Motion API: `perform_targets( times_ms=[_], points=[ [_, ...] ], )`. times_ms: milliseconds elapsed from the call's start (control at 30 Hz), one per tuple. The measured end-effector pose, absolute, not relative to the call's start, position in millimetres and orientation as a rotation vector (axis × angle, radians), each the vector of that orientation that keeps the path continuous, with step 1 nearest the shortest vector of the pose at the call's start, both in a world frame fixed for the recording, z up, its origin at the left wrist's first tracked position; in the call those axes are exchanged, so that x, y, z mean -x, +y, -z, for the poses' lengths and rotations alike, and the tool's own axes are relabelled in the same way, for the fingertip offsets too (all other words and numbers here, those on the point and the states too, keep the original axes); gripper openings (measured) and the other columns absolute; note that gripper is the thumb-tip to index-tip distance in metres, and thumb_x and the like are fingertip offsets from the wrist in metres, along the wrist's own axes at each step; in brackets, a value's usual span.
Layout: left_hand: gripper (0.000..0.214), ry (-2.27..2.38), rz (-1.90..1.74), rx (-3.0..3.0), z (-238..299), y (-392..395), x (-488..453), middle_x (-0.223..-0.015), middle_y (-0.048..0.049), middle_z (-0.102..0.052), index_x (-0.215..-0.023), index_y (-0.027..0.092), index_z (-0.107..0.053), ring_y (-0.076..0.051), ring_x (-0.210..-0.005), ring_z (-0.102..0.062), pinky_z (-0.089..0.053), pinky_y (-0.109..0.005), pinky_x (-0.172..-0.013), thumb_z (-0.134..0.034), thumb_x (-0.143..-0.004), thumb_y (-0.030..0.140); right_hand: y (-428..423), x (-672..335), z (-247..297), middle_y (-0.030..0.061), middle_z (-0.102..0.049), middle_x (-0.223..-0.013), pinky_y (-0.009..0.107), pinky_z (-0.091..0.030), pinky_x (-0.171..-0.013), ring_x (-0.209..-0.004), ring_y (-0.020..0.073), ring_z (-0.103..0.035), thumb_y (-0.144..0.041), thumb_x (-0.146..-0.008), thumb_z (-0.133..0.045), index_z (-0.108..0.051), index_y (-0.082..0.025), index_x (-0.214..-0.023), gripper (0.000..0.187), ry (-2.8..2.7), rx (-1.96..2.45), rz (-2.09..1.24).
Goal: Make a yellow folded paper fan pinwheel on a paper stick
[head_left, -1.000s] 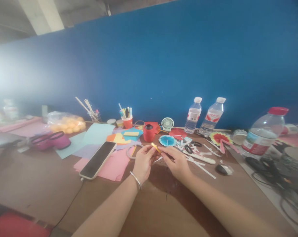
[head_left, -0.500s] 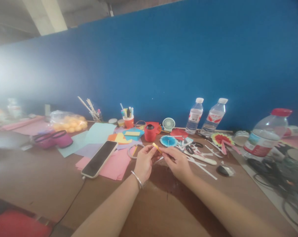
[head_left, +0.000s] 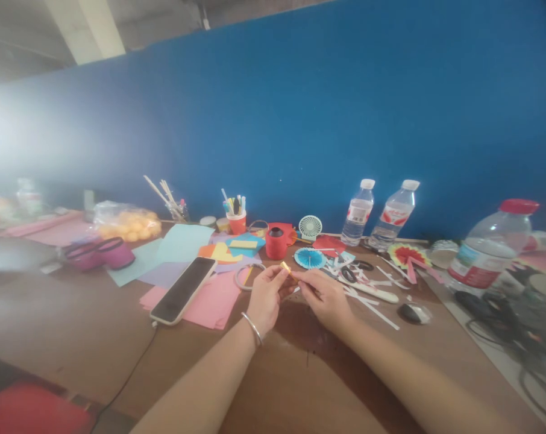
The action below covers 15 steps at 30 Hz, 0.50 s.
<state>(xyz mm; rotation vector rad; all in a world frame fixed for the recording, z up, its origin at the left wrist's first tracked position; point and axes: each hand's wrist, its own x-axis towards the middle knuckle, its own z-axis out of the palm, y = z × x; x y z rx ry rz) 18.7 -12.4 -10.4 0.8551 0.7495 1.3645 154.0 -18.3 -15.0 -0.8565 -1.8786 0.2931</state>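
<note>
Both hands meet above the middle of the table, pinching a small folded strip of yellow paper (head_left: 285,267). My left hand (head_left: 267,295), with a silver bangle at the wrist, grips it between thumb and fingers. From the other side my right hand (head_left: 322,296) closes on its lower end, with fingertips hiding much of the strip. Just beyond them stands a red cylindrical object with a dark top (head_left: 276,243). A blue pleated paper rosette (head_left: 310,258) lies behind the right hand, and a pale ring (head_left: 243,277) is left of the left hand.
A phone (head_left: 183,290) with a cable lies on pink paper (head_left: 214,304) at left. White paper strips (head_left: 372,303), scissors (head_left: 349,274) and a computer mouse (head_left: 413,313) are at right. Water bottles (head_left: 358,214), a pen cup (head_left: 237,223) and a small fan (head_left: 310,227) line the back.
Both hands keep their grip on the yellow paper strip with hardly any movement. The whole view has shifted very slightly.
</note>
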Motion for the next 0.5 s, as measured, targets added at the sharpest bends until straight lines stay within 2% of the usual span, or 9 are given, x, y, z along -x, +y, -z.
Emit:
perform_targets(
  times_ms=[300, 500],
  points=[
    [0.02, 0.728, -1.336, -0.791, 12.8, -13.1, -19.4, -0.07, 0.0016, -0.058, -0.076, 0.015, -0.058, -0.007, -0.063, -0.056, -0.044, -0.017, -0.057, -0.065, -0.063, 0.028, -15.4, -159.4, 22.1, 0.0076, -0.057, -0.086, 0.03, -0.045, -0.07, -0.08, 0.0164, -0.053, -0.014, -0.082, -0.038, -0.05, -0.019, -0.112, 0.033, -2.053, 0.797, -0.054],
    [0.017, 0.692, -1.316, -0.778, 11.3, -13.7, -19.3, -0.07, 0.0025, -0.057, -0.076, 0.016, -0.058, -0.006, -0.062, -0.056, -0.044, -0.016, -0.056, -0.064, -0.065, 0.027, -17.1, -157.2, 23.4, 0.0054, -0.059, -0.086, 0.028, -0.046, -0.071, -0.078, 0.0146, -0.055, -0.014, -0.081, -0.04, -0.051, -0.02, -0.108, 0.029, -1.996, 0.829, -0.09]
  ],
)
